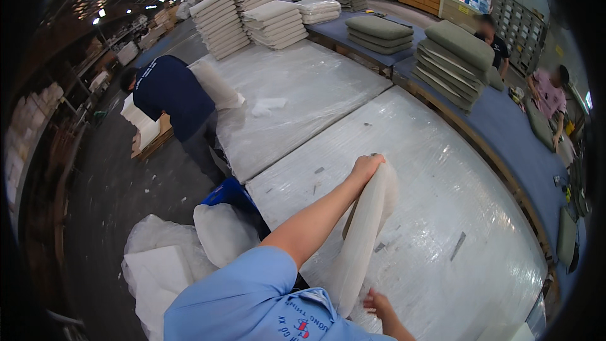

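An off-white padded cushion (366, 233) stands tilted on its edge on the plastic-covered table (480, 177). My left hand (368, 167) is closed over the far upper end of this cushion, with the arm stretched out in front of me. Close to my body, my right hand (377, 305) is beside the cushion's near end, fingers apart and slightly blurred, holding nothing. The cushion's underside is mostly hidden.
White padding (224, 233) and clear plastic bags (154, 233) lie at my left by a blue bin (227, 194). A co-worker (173, 98) bends at the far left. Stacked off-white cushions (218, 22) stand behind; green-grey ones (454, 60) sit on the blue bench (499, 132), with people beyond.
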### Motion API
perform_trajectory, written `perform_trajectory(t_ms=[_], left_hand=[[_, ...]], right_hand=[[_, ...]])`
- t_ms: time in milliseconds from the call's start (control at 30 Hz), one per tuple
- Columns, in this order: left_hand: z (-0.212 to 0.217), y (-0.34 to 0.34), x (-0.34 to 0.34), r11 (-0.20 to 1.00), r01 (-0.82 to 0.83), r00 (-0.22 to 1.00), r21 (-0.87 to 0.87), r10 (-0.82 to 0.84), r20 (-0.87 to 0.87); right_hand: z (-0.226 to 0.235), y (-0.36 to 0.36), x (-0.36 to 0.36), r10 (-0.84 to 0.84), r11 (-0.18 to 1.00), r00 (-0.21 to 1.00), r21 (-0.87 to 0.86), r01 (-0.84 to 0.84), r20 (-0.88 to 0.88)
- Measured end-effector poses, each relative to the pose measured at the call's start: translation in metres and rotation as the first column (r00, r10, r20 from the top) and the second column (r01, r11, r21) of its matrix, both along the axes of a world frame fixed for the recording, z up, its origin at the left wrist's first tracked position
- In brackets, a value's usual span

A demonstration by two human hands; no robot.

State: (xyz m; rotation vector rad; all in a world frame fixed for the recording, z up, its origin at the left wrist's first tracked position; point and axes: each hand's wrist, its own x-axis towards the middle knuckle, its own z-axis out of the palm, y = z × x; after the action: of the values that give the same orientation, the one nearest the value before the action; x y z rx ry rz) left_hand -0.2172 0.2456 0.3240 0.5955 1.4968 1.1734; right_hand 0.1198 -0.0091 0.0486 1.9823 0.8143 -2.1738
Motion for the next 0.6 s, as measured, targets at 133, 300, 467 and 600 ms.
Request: perform_trajectory(t_ms=[133, 300, 467, 600], left_hand=[[-0.043, 0.022, -0.081, 0.990, -0.133, 0.984, -0.053, 0.138, 0.116], [-0.101, -0.018, -0.184, 0.870, -0.492, 0.770, -0.025, 0.449, 0.453], [-0.116, -0.089, -0.178, 0.709, -0.687, 0.519, -0.159, 0.632, 0.576], [-0.130, -0.169, -0.183, 0.621, -0.779, 0.448, -0.092, 0.652, 0.612]], right_hand=[[0.033, -0.043, -0.021, -0.088, 0.985, 0.961, -0.167, 0.044, -0.262], [0.038, -0.032, -0.068, -0.457, 0.886, 0.700, -0.210, 0.414, -0.548], [0.052, 0.054, -0.024, -0.616, 0.505, 0.441, 0.103, 0.857, -0.653], [0.102, 0.153, 0.005, -0.565, 0.393, 0.232, -0.011, 0.920, -0.792]])
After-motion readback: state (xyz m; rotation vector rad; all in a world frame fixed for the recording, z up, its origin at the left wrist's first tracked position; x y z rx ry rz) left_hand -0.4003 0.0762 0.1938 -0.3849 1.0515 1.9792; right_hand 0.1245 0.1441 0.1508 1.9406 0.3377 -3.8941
